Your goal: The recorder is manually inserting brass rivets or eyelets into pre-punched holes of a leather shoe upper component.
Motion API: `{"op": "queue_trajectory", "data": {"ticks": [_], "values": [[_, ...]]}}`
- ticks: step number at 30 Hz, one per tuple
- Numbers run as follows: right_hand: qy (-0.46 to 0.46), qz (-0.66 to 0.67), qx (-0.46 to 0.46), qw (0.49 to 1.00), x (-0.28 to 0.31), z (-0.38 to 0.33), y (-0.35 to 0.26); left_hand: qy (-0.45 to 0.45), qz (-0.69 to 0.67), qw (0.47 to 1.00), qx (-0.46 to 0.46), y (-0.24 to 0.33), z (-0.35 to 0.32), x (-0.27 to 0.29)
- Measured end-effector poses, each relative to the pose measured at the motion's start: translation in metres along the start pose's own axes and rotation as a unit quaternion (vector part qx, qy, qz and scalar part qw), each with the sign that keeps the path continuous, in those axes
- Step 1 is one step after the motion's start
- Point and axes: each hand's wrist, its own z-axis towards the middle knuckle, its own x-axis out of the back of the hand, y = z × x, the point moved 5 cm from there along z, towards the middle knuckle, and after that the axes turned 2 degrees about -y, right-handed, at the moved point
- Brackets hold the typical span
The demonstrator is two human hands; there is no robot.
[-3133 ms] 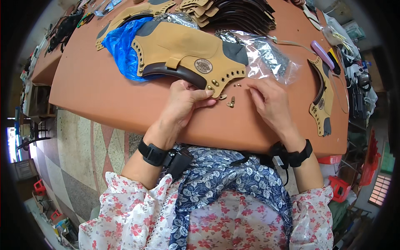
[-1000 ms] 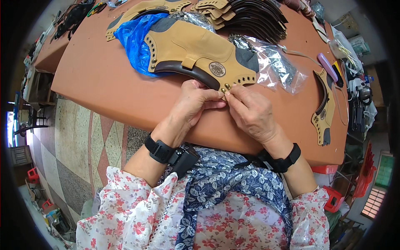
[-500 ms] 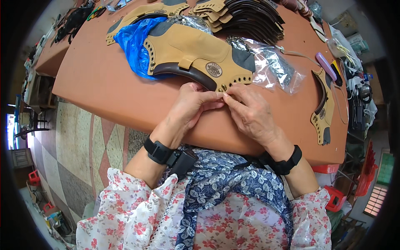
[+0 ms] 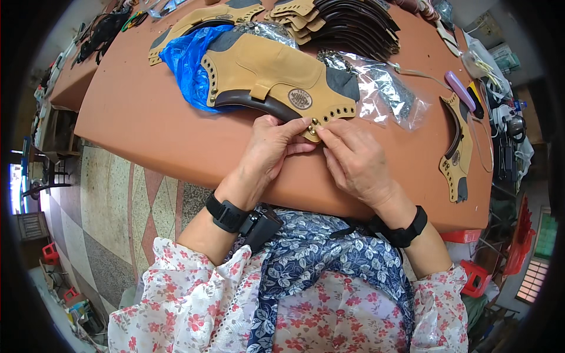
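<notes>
A tan leather panel (image 4: 282, 65) with a dark brown padded edge lies on the table, with grey corner patches and an oval badge. Dark-ringed holes and brass studs (image 4: 314, 122) line its near corner. My left hand (image 4: 268, 147) grips that corner, thumb on top and fingers underneath. My right hand (image 4: 356, 159) is closed, its thumb and index fingertips pressed together against the corner beside the studs. Whatever small piece is between those fingertips is hidden. A blue plastic bag (image 4: 188, 67) lies partly under the panel's left end.
Clear bags of small metal parts (image 4: 391, 94) lie right of the panel. A stack of similar leather pieces (image 4: 353, 26) stands at the back. Another tan piece (image 4: 459, 150) lies at the right, near a purple-handled tool (image 4: 459, 89). The brown table's (image 4: 235, 176) near edge runs below my hands.
My left thumb has slid up and left on the corner, so more brass studs show. My right fingertips have shifted slightly at the corner. The panel has barely moved.
</notes>
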Motion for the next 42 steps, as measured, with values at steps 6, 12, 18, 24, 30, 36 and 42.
{"op": "queue_trajectory", "data": {"ticks": [6,12,18,24,30,36,42], "values": [[0.009,-0.062,0.046,0.997,-0.004,0.003,-0.009,-0.004,0.007,1.0,0.002,-0.001,0.001,0.0],[0.025,0.071,-0.125,0.989,0.001,0.0,0.009,-0.012,0.003,1.0,0.008,-0.001,0.002,0.001],[-0.043,0.516,-0.468,0.716,-0.019,-0.008,0.036,-0.033,-0.035,0.999,0.013,0.004,-0.001,0.004],[-0.039,0.588,-0.477,0.652,-0.032,-0.001,0.03,-0.055,-0.051,0.997,0.018,0.0,0.0,0.004],[-0.052,0.569,-0.468,0.675,-0.038,0.003,0.026,-0.065,-0.051,0.996,0.019,-0.001,-0.001,0.008],[-0.02,0.563,-0.4,0.723,-0.04,0.005,0.023,-0.067,-0.048,0.996,0.015,0.0,-0.001,0.007],[0.018,0.572,-0.407,0.712,-0.044,0.003,0.02,-0.07,-0.04,0.997,0.005,-0.001,0.001,0.006]]}}
